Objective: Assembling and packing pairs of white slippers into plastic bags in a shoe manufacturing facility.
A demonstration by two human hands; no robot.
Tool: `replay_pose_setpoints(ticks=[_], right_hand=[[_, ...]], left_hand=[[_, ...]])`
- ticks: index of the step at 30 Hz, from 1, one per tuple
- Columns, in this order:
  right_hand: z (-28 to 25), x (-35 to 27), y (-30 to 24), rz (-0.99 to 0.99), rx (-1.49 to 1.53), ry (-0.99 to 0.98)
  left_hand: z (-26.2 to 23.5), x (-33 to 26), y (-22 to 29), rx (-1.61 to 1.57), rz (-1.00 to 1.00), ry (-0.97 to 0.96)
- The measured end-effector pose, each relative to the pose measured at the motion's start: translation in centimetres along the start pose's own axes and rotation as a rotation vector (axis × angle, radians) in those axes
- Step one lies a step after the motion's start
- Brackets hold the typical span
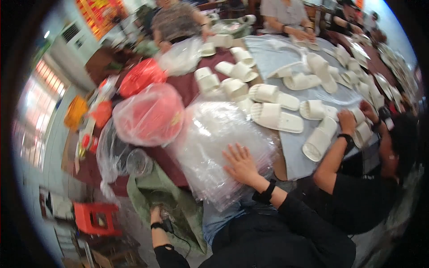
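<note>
My right hand lies flat with its fingers spread on a thick stack of clear plastic bags at the table's near edge. Low on the left, my left hand reaches into the mouth of a green woven sack. Its fingers are hidden there, with something clear and shiny around them. Just beyond the sack stands a clear plastic tub. A black strap circles each of my wrists, and a thin dark cord hangs by the left one.
Many white slippers cover the table from its middle to the right. A red bundle in clear plastic sits left of the stack. A co-worker in black handles slippers close on my right; others work opposite. A red stool stands at lower left.
</note>
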State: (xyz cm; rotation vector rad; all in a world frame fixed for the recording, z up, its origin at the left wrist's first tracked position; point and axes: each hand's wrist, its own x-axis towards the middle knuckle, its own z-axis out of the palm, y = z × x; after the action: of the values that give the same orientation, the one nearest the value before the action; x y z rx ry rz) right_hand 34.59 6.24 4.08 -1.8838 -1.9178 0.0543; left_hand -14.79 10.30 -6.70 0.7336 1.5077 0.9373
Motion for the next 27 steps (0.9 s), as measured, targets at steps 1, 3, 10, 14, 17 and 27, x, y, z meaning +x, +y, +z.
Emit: replay_pose_setpoints(ticks=[1, 3, 10, 14, 17, 27], right_hand=[[0.2, 0.0, -0.4, -0.034, 0.035, 0.007], [0.1, -0.5, 0.3, 0.004, 0.007, 0.037], [-0.3, -1.1, 0.2, -0.011, 0.022, 0.1], [-0.7, -1.3, 0.3, -0.002, 0.0, 0.07], [-0.2, -0.9, -0.1, -0.008, 0.073, 0.061], [-5.3, -2.1, -3.6, -0.146, 0.389, 0.265]], left_hand=[[-1.8, 1.4, 0.4, 0.015, -0.215, 0.007], [0.6, 1.9, 2.0, -0.446, -0.063, -0.181], [7.5, 0.0, 4.9, 0.25, 0.433, 0.658], [17.8, -9.9, 11.2, 0.171, 0.781, 0.475], [23.9, -12.6, 13.2, -0.338, 0.786, -0.109], [38.1, -9.2, 11.3, -1.073, -0.232, -0.746]])
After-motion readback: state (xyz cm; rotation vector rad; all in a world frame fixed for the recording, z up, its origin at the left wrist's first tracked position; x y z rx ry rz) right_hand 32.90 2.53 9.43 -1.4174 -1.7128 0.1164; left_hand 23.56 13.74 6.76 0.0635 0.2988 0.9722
